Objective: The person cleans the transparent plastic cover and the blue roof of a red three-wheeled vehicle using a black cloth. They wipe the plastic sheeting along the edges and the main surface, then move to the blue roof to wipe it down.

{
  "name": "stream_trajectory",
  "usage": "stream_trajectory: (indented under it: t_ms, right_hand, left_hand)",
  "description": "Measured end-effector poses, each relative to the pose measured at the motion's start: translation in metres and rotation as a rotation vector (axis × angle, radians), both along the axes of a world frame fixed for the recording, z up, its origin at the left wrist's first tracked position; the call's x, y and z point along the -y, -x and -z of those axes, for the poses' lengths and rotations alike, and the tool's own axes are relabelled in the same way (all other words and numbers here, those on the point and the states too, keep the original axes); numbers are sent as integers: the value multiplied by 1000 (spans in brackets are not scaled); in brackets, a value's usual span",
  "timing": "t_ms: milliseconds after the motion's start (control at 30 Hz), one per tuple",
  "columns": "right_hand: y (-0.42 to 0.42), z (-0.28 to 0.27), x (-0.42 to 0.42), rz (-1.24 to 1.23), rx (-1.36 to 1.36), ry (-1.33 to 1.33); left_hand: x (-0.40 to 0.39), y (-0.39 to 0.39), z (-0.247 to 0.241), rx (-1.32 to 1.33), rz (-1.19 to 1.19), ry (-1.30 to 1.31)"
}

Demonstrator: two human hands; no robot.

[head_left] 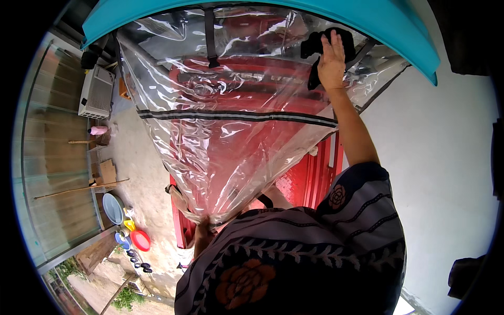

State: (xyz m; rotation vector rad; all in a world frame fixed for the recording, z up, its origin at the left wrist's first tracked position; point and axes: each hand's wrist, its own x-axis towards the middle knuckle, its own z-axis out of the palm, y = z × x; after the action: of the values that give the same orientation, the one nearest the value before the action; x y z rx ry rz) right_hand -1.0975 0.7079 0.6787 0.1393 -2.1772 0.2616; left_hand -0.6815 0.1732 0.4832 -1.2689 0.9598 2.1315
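A clear plastic rain curtain (236, 153) with a grey-and-black band across it hangs from the edge of a teal canopy (252, 4). Low down, my left hand (204, 230) grips the gathered bottom of the curtain and draws it taut towards my body. High on the right, my right hand (332, 65) lies flat with its fingers extended, pressing a black cloth (313, 44) against the plastic. Through the sheet shows the red panel (252, 67) of a vehicle, bearing writing. The fingertips of my left hand are hidden in the folds.
A red metal cargo bed (303, 177) lies under and behind the curtain. A white wall (429, 169) stands close on the right. To the left are an air-conditioner unit (97, 92), a grey basin (113, 208), a red basin (140, 240), a long stick (82, 189) and several shoes (136, 262).
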Motion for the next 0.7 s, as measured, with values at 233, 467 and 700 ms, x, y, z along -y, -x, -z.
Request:
stream_trajectory:
  t_ms: [233, 467, 700]
  right_hand:
    - [-77, 87, 121, -325, 319, 35]
    - [-105, 89, 150, -675, 443, -438]
    - [10, -51, 8, 40, 19, -315]
  left_hand:
    - [-13, 6, -9, -45, 24, -1]
    - [8, 14, -13, -1, 41, 83]
    - [16, 3, 7, -99, 162, 127]
